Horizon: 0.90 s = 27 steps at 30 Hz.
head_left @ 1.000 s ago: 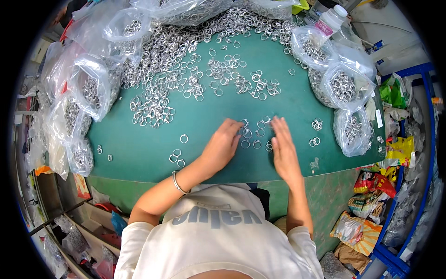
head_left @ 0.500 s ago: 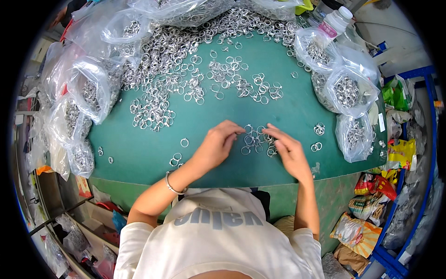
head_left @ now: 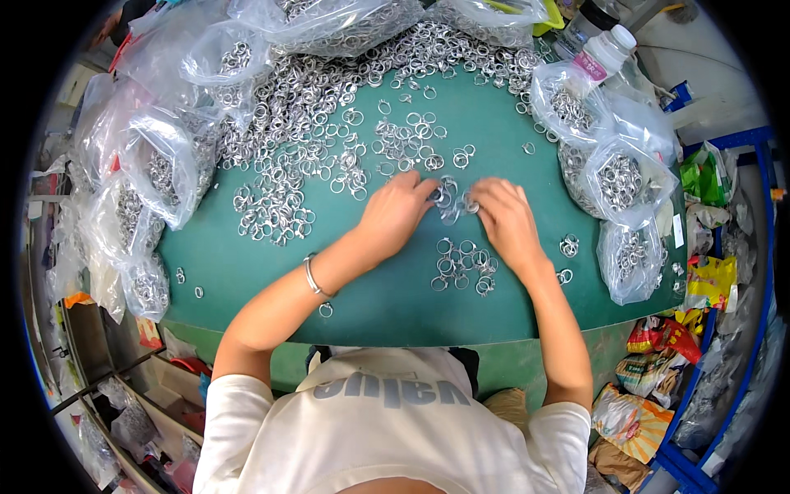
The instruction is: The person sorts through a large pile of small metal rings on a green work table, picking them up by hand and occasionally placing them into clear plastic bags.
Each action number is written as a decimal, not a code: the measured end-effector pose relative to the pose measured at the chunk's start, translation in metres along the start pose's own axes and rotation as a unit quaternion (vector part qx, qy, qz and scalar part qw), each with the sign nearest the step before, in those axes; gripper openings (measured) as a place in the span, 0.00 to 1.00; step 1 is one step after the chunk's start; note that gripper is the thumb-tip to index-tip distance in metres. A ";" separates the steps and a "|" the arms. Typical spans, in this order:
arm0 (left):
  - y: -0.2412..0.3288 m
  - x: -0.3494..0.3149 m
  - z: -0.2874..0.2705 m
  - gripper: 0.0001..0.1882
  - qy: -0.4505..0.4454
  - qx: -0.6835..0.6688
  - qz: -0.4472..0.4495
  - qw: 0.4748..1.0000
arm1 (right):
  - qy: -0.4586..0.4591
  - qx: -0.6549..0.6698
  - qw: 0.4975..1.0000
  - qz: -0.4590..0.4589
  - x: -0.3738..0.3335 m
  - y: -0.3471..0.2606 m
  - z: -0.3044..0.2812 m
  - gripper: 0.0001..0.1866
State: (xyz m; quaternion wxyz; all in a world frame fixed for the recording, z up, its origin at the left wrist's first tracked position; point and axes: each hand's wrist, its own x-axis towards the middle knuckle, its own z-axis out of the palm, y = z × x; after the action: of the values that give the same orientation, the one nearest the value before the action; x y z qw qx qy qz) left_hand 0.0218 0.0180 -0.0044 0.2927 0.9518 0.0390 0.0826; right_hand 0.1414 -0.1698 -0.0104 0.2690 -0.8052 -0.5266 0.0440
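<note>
Several small silver rings [head_left: 448,200], slightly blurred, lie between my two hands on the green tabletop. At their left, my left hand [head_left: 393,211] is closed, its fingertips bunched against the rings, and a bangle circles that wrist. My right hand [head_left: 507,216] has its fingers curled together on the right side of the same rings. Closer to me sits a flat cluster of silver rings [head_left: 466,265] that neither hand touches. Just beyond my left hand is a loose group of rings [head_left: 407,140], and a pair of rings [head_left: 463,156] lies past the fingertips.
A large heap of rings [head_left: 329,90] spreads across the far left of the table. Clear plastic bags of rings line the left side [head_left: 169,165], the back [head_left: 346,29] and the right [head_left: 617,177]. A white bottle [head_left: 605,53] stands at back right. Shelves [head_left: 741,329] flank the right.
Both hands have moved away from me, leaving the near cluster behind. They now meet rings farther out. The group beyond my fingers has fewer rings on its right side.
</note>
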 end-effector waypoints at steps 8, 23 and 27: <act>0.010 -0.006 -0.021 0.10 -0.023 -0.194 -0.101 0.975 | 0.127 0.455 0.823 0.314 0.008 0.011 -0.024 0.12; -0.006 -0.004 -0.017 0.11 -0.095 -0.261 -0.148 0.949 | 0.020 -0.020 0.999 0.015 0.009 -0.023 -0.008 0.16; -0.010 -0.013 -0.014 0.10 -0.048 -0.105 -0.130 0.985 | 0.035 -0.084 0.993 0.073 0.004 -0.023 -0.018 0.21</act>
State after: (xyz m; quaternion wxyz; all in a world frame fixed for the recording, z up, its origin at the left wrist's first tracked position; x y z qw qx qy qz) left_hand 0.0063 0.0328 -0.0006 0.4009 0.9054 0.1395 0.0016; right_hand 0.1302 -0.1662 0.0169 0.2143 -0.8624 -0.4584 -0.0091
